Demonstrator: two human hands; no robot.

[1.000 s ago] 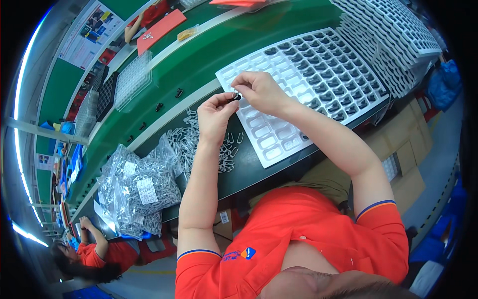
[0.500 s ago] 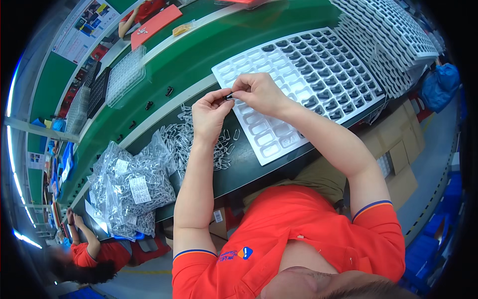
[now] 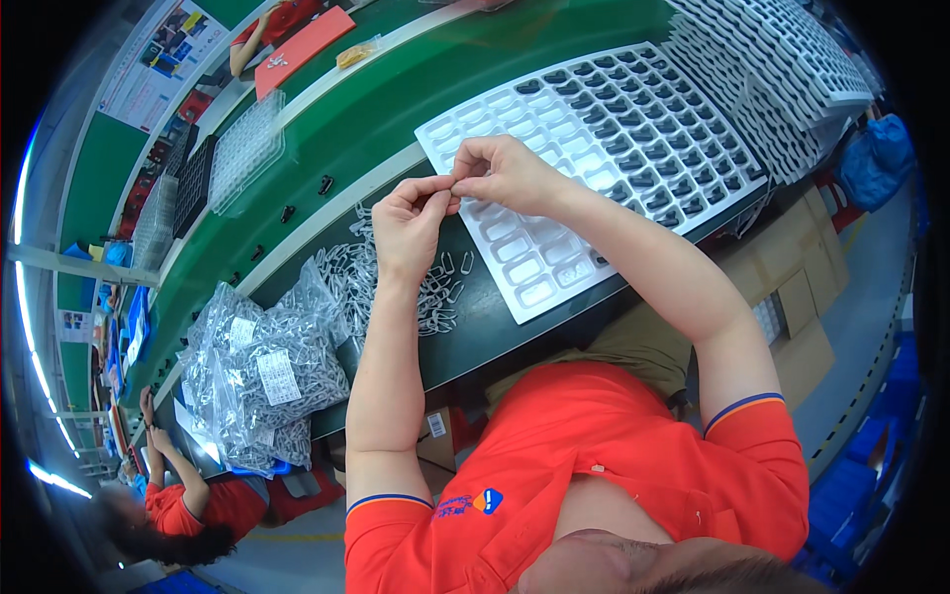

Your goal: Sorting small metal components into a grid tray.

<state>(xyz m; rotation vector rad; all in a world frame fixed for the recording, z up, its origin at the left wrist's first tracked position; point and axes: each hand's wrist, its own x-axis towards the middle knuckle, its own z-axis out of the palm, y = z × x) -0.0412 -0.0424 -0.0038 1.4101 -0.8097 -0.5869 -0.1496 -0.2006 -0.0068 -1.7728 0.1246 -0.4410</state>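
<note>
Silvery oblong loops (image 3: 346, 279) (heaped) | white pocketed tray (image 3: 539, 295) | black parts (image 3: 644, 181)

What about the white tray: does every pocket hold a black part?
No, several pockets in the white tray lack the black parts others hold.

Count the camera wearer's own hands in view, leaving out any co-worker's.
2: the left hand beside the loose metal clips, and the right hand over the left part of the white tray. Where they meet is partly hidden.
</note>
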